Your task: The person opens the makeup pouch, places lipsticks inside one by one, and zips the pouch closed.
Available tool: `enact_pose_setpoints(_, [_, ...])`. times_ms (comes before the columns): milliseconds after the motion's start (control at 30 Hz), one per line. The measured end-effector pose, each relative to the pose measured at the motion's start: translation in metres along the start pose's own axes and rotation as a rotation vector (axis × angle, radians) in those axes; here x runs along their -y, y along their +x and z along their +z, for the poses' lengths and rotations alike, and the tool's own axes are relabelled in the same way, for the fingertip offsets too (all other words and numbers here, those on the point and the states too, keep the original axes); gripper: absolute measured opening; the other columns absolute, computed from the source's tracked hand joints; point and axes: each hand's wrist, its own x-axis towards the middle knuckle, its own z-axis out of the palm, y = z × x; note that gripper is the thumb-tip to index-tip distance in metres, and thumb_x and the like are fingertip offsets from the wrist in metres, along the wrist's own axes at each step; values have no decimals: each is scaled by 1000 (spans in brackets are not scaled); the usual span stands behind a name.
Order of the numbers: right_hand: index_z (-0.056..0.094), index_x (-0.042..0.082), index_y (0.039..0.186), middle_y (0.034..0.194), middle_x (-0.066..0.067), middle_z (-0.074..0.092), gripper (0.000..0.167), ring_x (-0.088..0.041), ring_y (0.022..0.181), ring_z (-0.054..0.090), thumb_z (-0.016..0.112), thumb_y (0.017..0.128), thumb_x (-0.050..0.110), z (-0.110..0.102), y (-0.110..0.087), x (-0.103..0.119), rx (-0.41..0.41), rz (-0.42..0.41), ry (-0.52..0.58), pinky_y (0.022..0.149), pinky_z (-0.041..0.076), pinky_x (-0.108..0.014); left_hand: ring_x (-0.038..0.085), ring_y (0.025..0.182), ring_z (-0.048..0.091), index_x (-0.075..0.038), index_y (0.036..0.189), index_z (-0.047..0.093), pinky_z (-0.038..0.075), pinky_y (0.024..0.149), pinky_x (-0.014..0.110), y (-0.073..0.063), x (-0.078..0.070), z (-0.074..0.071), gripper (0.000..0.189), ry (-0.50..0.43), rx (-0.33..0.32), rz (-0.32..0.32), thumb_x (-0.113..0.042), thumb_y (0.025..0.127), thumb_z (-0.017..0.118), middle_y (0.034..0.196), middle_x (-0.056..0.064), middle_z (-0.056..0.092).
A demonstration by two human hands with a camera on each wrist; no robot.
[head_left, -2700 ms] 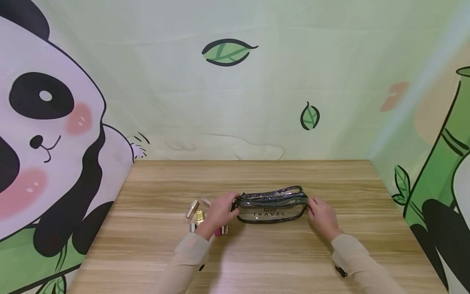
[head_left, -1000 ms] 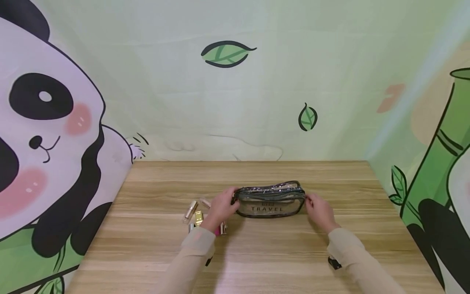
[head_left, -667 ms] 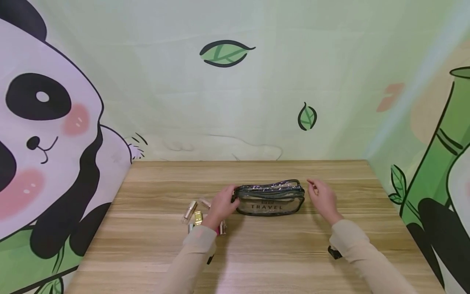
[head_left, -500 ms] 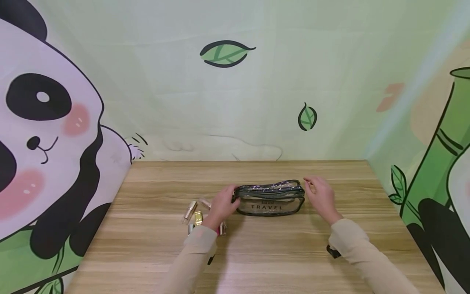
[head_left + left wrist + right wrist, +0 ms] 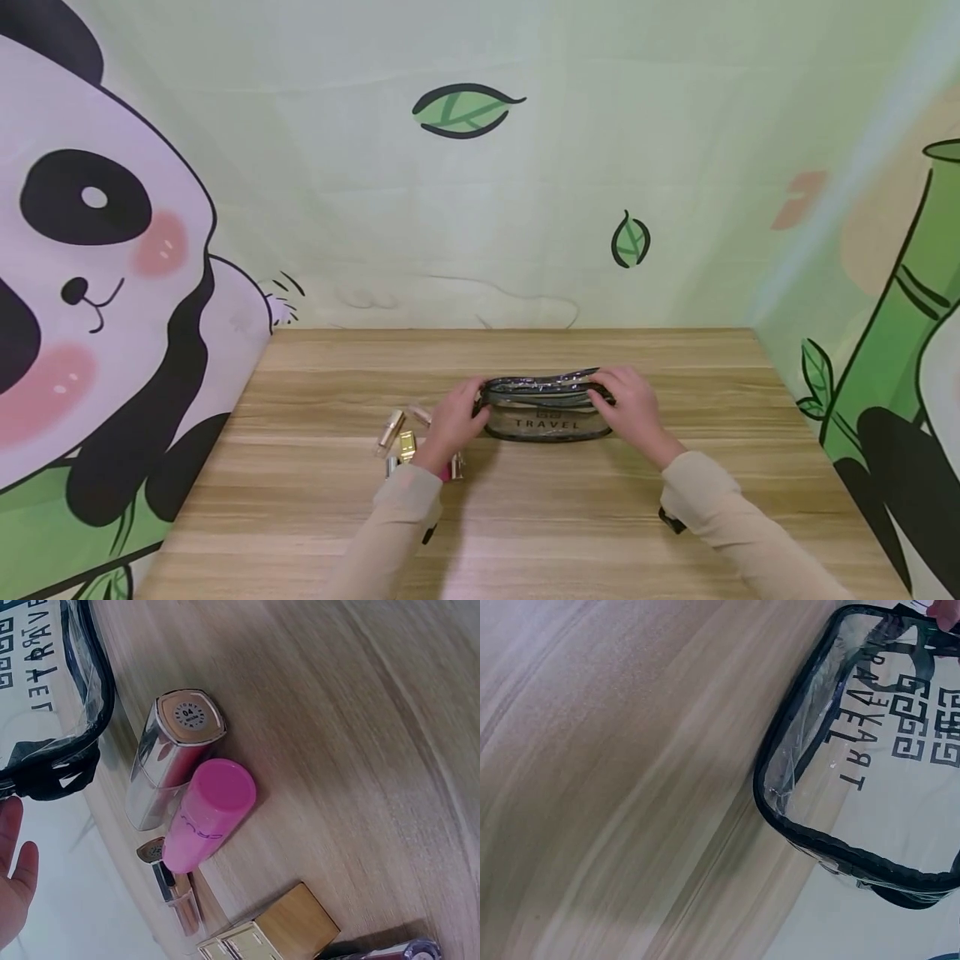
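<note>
While six small cosmetics (image 5: 391, 429), including a pink plastic cylinder (image 5: 210, 814) and a gold rectangular case (image 5: 407, 446), lie partly screened by the left hand (image 5: 452, 419) on the wood-grain counter (image 5: 570, 533), one clear, black-edged plastic pouch (image 5: 547, 424) is beside them; that hand grips its left end, the right hand (image 5: 632, 406) pinches its upper right corner.

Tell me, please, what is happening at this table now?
Someone holds a clear, dark-edged TRAVEL pouch at both ends: the left hand grips one end, the right hand the other, near its top. Several small cosmetics, among them a pink tube and a gold case, are on the wooden table, outside the pouch, on the left hand's side.
</note>
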Motion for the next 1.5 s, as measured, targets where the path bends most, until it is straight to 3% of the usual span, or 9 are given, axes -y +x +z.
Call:
enact_pose_setpoints(467, [65,5,98,99,-9,64,28,-25,94,56,69,71,14,3,-6,-2,90,-3,-10,86,43,-43,25,97,58,-14,125,46,47,83,41,-2,0,0,46,-63,-2,-37,-19,80,59,120,7,55])
enact_pose_setpoints(767, [56,3,115,117,-14,56,41,-31,109,49,61,78,17,3,-7,-2,216,90,38,96,35,-47,22,92,60,-15,127,45,48,79,40,-2,1,3,48,-74,-25,-76,-19,81,58,121,7,54])
enact_pose_setpoints(933, [52,2,120,122,-15,53,45,-33,113,46,60,79,17,2,-6,-3,278,135,39,97,34,-49,21,91,60,-15,125,46,48,78,39,-2,2,4,47,-68,-41,-61,-19,80,59,119,7,55])
enact_pose_setpoints(1500, [43,5,130,132,-13,44,52,-34,118,41,53,83,25,0,6,-9,452,220,23,95,33,-54,26,105,55,-14,131,40,43,90,43,-1,2,3,51,-72,7,-72,-21,83,57,129,7,49])
